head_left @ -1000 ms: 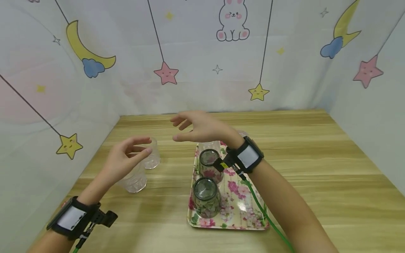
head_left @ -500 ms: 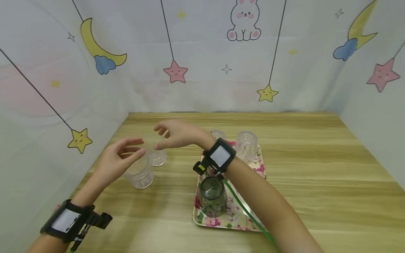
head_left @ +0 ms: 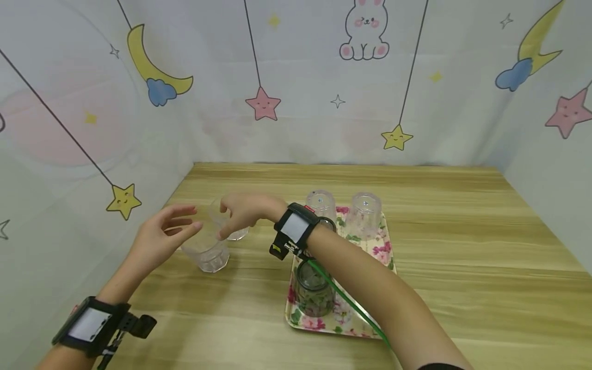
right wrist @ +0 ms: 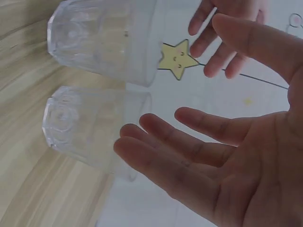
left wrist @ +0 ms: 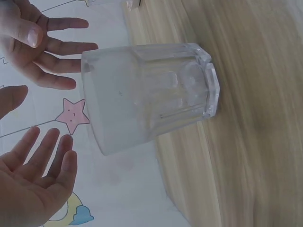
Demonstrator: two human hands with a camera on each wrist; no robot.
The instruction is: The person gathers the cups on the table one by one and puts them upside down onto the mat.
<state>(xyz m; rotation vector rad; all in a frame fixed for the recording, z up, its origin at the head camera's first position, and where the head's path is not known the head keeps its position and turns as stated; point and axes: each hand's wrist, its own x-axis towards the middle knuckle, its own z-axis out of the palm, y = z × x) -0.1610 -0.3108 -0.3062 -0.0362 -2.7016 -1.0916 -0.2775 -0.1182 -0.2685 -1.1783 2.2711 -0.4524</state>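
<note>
On the left of the table two clear tumblers stand upright, a nearer tumbler [head_left: 214,258] and a farther tumbler [head_left: 239,234]. My left hand [head_left: 159,232] hovers just left of the nearer one, fingers loosely bent and holding nothing. From the right, my right hand [head_left: 247,209] reaches over the farther tumbler, thumb and fingers apart. In the right wrist view, the fingertips [right wrist: 125,144] of that hand overlap the farther tumbler's rim. Both palms flank the nearer tumbler [left wrist: 147,94] in the left wrist view, with space between fingers and glass.
A floral tray [head_left: 300,325] lies right of centre under my right forearm. Upside-down on it stand clear tumblers [head_left: 366,216] at the back and grey-tinted ones, including a near grey glass [head_left: 315,294]; my arm partly covers another. A printed cloth [head_left: 300,139] walls the table.
My right hand has moved left and down from above the tray to the farther tumbler. The left hand has shifted slightly left. The head view has turned a little left.
</note>
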